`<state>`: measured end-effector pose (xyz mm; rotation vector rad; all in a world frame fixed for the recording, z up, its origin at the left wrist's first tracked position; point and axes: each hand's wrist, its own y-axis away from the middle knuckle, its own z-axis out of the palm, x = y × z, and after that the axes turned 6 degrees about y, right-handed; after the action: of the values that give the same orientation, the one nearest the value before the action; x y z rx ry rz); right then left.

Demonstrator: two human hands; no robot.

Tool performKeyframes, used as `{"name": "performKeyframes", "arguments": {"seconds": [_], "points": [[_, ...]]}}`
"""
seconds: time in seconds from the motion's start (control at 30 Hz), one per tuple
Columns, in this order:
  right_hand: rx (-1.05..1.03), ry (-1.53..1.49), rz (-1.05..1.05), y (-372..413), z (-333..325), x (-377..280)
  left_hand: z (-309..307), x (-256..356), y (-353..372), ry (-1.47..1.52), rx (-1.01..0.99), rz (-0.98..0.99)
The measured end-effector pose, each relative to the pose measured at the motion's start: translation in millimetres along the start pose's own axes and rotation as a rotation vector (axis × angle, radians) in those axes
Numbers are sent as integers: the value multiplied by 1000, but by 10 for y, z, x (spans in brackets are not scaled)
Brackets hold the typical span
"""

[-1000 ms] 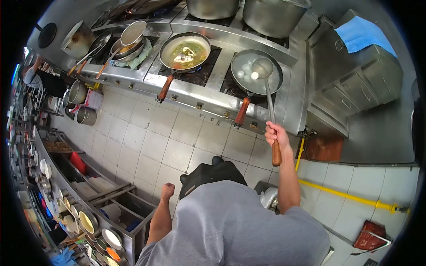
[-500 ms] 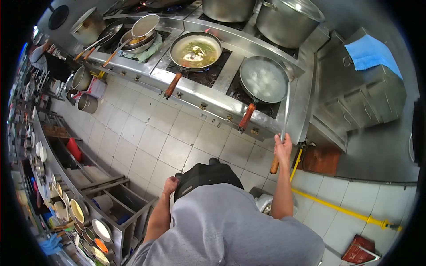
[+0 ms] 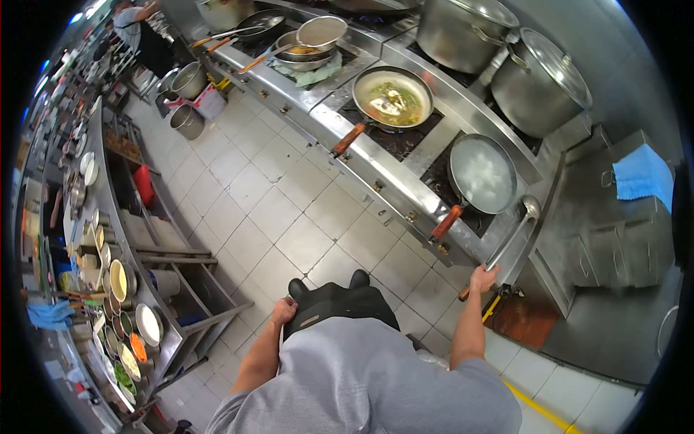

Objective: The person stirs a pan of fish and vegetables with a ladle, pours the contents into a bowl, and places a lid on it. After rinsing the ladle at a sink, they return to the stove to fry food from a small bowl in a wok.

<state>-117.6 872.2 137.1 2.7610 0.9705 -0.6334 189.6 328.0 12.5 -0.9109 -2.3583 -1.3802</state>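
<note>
Tiled kitchen floor runs beside a long steel range, where a pan of cloudy water steams on a burner. Just right of that pan the ladle slants off the range edge, with its bowl up beside the pan rim and its wooden end low. The right hand is closed round the ladle shaft near the wood. The left hand, well left of and below the pan, lies curled against a dark apron; whether it grasps the cloth I cannot tell. To work the ladle well, I judge, hold it back on the wood, away from the steam, and carry the bowl level over the pan rim. Beyond the pan stand 2 big pots; left of it sits a pan of broth.
</note>
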Motion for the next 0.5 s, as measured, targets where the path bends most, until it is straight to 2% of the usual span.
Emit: {"name": "performKeyframes", "arguments": {"seconds": [0.07,0.1,0.23,0.33,0.4,0.47,0.5], "points": [[3,3,-16,-30,92,78,-11,2,85,37,-5,-18],[91,80,-117,19,121,76,-22,-35,88,41,-8,-31],[304,-23,-412,438,26,-128,-93,-186,138,74,-27,-70],[180,29,-713,1021,66,-308,-210,-352,122,107,-20,-71],[-170,-205,-781,1444,478,-217,-309,-498,90,113,-14,-49],[-525,-19,-848,2072,634,-200,-399,-657,26,123,-1,-31],[-533,54,-1009,2352,822,-110,-441,-749,-8,131,10,-26]]}}
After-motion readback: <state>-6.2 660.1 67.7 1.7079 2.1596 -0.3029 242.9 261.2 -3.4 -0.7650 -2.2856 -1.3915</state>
